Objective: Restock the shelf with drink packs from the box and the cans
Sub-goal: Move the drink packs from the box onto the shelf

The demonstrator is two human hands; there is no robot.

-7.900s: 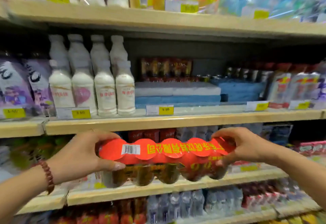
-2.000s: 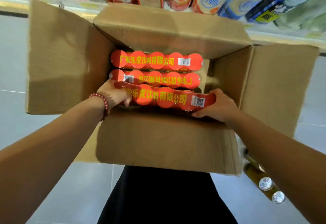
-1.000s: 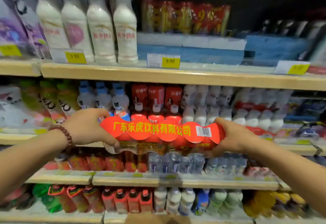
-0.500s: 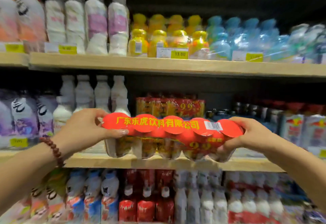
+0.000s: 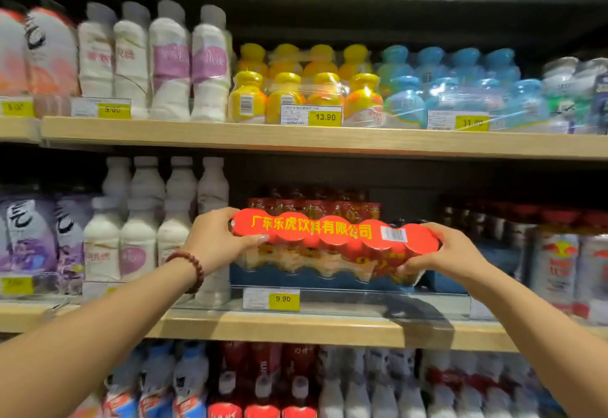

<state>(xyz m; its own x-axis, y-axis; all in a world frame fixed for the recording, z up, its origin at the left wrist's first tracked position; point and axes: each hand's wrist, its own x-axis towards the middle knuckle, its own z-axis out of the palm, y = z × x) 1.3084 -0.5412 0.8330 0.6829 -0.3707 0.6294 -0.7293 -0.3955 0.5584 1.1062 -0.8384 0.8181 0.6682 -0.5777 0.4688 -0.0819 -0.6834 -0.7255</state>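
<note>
Both arms are extended forward; the left hand (image 5: 215, 241) and right hand (image 5: 452, 256) are curled round opposite ends of the drink pack (image 5: 329, 236).

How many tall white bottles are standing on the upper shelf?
4, in one row left of the yellow-capped bottles: first white bottle, second, third, fourth. Others may be hidden behind.

Pale wooden shelves (image 5: 296, 141), yellow price tags (image 5: 325, 117) — dark back wall (image 5: 404, 198)

Your light falls from above, shadowing the shelf (image 5: 296, 327); white bottles (image 5: 154, 59) at left blur, and glare glints off the yellow bottle pack (image 5: 306, 95).
</note>
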